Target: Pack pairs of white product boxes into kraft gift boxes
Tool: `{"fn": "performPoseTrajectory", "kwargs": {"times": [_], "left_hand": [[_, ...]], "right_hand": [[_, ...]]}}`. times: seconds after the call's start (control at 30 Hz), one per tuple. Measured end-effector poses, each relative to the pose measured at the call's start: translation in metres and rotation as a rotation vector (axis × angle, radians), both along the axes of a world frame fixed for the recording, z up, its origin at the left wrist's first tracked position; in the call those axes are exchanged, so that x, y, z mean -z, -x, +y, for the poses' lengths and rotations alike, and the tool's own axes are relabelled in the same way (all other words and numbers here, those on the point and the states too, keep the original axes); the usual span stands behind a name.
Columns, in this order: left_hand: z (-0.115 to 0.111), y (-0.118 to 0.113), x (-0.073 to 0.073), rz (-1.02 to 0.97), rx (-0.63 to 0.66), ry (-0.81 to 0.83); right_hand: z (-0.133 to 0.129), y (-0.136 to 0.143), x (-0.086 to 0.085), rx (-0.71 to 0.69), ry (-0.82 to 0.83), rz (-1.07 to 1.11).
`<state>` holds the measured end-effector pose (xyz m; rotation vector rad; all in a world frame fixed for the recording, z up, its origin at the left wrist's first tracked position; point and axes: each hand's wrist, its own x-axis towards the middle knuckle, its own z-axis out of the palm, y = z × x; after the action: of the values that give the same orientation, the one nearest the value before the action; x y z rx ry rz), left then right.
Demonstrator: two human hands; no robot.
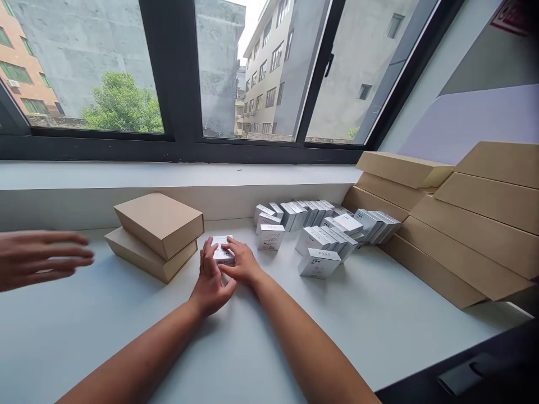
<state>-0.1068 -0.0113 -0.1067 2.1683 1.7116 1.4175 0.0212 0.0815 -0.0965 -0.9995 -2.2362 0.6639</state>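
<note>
Both my hands are around a small white box (223,251) on the white table. My left hand (211,283) closes on its near left side, fingers upright along the edge. From the right, my right hand (242,262) grips the same box, fingertips on its top. Just left of my hands, two brown cardboard boxes (160,221) lie stacked, the upper one turned against the lower. A single white box (270,237) stands right of my hands. Farther right are rows of similar white boxes (326,238), one (319,264) standing at their front.
Another person's hand (44,258) reaches in from the left edge, fingers stretched out. Large brown cardboard boxes (463,235) are piled at the right. A window ledge (177,174) runs along the back, and a dark object (471,373) is at the lower right.
</note>
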Motion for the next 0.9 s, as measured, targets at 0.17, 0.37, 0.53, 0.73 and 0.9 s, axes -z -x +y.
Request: {"fn": "performPoseTrajectory", "kwargs": {"times": [0.17, 0.37, 0.53, 0.73, 0.9], "left_hand": [[0.012, 0.008, 0.011, -0.053, -0.115, 0.285], [0.016, 0.014, -0.011, 0.032, -0.174, 0.397], [0.017, 0.011, -0.016, 0.064, -0.174, 0.376], [0.015, 0.011, -0.017, 0.024, -0.105, 0.47], [0.013, 0.013, -0.02, 0.008, -0.058, 0.46]], "right_hand": [[-0.002, -0.006, -0.006, -0.061, 0.073, 0.077], [-0.008, -0.019, -0.024, 0.212, -0.148, 0.286], [0.007, -0.033, -0.018, 0.714, -0.355, 0.298], [0.027, -0.04, 0.004, 0.771, -0.005, 0.458], [0.024, -0.038, 0.001, 0.697, 0.131, 0.546]]}}
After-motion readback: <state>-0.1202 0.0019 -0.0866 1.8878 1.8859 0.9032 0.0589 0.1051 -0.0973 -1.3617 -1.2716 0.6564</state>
